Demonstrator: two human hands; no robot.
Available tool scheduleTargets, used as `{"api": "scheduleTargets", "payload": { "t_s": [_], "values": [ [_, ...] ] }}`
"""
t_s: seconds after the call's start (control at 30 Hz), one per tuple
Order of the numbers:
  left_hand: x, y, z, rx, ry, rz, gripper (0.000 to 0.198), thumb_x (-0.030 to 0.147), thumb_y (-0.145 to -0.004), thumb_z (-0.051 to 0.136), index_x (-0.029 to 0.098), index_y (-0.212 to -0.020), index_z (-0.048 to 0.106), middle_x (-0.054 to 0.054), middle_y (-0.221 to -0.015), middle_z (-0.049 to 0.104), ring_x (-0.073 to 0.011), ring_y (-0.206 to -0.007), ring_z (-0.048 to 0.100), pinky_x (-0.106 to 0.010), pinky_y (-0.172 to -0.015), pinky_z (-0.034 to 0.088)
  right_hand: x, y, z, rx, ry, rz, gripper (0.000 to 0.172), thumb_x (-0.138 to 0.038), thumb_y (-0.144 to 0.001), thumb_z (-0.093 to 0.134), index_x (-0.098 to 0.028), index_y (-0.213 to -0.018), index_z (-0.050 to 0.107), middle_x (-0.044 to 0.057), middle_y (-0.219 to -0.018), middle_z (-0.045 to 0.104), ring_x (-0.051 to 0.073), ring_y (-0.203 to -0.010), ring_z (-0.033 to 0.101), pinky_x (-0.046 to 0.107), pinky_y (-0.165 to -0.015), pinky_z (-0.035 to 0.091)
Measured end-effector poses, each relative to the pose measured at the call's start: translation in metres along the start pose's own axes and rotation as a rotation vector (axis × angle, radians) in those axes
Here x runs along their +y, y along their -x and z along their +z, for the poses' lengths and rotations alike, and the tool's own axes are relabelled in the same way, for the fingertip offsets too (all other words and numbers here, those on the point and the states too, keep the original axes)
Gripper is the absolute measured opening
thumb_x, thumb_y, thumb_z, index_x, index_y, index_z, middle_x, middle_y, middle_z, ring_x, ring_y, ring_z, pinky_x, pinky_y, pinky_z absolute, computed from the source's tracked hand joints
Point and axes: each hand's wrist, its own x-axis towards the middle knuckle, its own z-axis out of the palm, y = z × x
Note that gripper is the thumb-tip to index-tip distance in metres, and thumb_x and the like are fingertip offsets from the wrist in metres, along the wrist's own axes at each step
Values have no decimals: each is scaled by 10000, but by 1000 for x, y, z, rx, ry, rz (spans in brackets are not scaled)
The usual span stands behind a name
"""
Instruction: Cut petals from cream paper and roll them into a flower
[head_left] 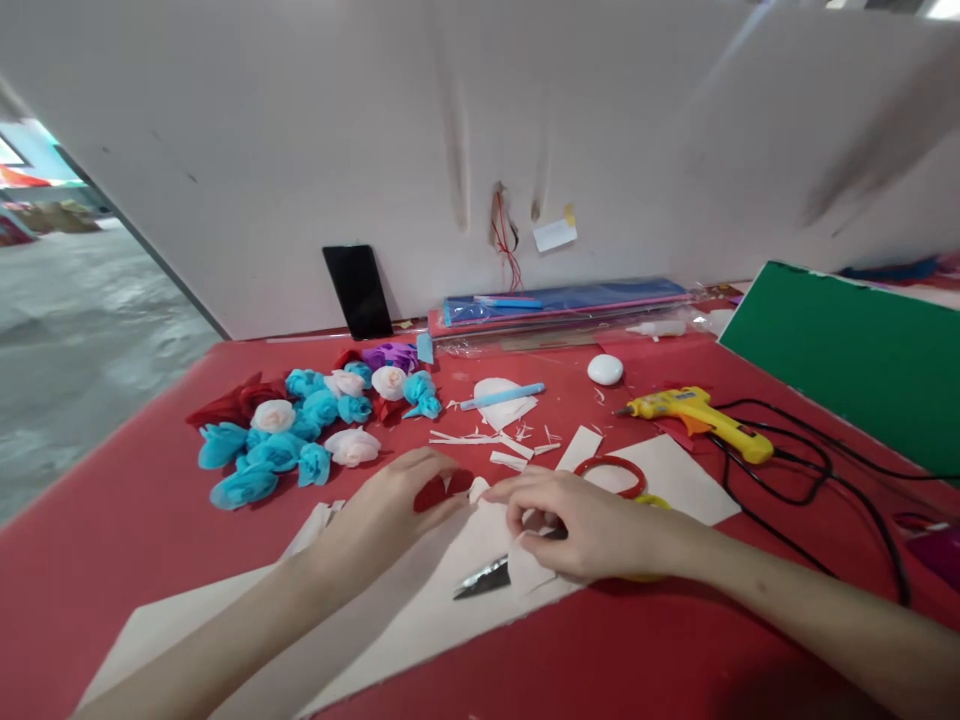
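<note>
Over the large white paper sheet (pixel 375 655), my left hand (pixel 394 500) has its thumb and forefinger apart, the thumb close to a small white paper piece (pixel 478 489). The forefinger of my right hand (pixel 574 515) touches that piece from the other side. Beneath its curled fingers and thumb, a second white paper piece (pixel 529 568) is held. Scissors (pixel 615 468) with red and yellow handles lie under my right hand, their blades pointing left, and the hand hides their middle. Narrow paper scraps (pixel 465 440) are strewn just beyond my fingers.
Blue, white, red and purple paper flowers (pixel 277 450) are heaped at left. A yellow glue gun (pixel 701 418) with a black cord lies at right, near a green board (pixel 847 360). A blue pen (pixel 502 397), a white oval object (pixel 605 369) and an upright phone (pixel 358 292) stand farther back.
</note>
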Motion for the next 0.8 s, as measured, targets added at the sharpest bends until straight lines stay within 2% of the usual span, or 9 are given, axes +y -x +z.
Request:
{"api": "scheduleTargets", "payload": {
  "t_s": [0.07,0.17,0.3,0.43,0.53,0.7,0.8],
  "values": [
    [1,0,1,-5,-16,14,169,281,-824,493,198,-890,625,-63,-952,652,-217,-862,601,-337,-760,487,-1,0,-1,-13,15,-4,174,-44,-694,496,-154,-785,595,87,-1175,586,154,-887,586,235,-687,441],
    [1,-3,1,-16,-16,36,210,240,-834,454,194,-863,657,-65,-934,662,-213,-858,605,-331,-770,484,-1,0,-2,-35,31,-17,126,-55,-704,493,-168,-689,547,80,-1240,558,195,-1094,518,254,-760,432],
    [0,-7,1,-31,-11,49,203,225,-830,472,175,-797,665,-58,-864,673,-189,-783,622,-290,-714,489,1,0,-2,-43,45,-24,132,-56,-702,483,-178,-661,509,74,-1250,554,193,-1101,526,266,-777,439],
    [-2,-12,1,-60,-4,63,207,121,-792,469,171,-769,668,-40,-828,689,-161,-720,634,-255,-675,490,5,0,0,-37,60,-16,117,-74,-704,496,-183,-662,508,80,-1303,510,215,-1190,464,306,-880,409],
    [-4,-16,2,-53,-5,67,238,65,-763,452,165,-757,669,-42,-819,696,-160,-713,640,-250,-664,489,7,-1,2,-25,71,-9,112,-77,-705,496,-181,-666,508,97,-1337,471,217,-1206,457,300,-890,403],
    [-4,-19,2,-21,3,78,256,69,-772,439,170,-839,664,-40,-878,700,-168,-791,643,-260,-721,493,8,-3,3,-14,71,-6,117,-74,-708,483,-185,-670,491,129,-1313,489,198,-1273,375,260,-856,414],
    [-5,-19,2,-18,19,102,239,114,-806,443,186,-900,651,-31,-921,697,-162,-816,641,-254,-729,500,8,-4,4,-11,67,-2,115,-81,-718,474,-188,-678,491,132,-1276,521,197,-1277,369,260,-850,420]
  ]
}}
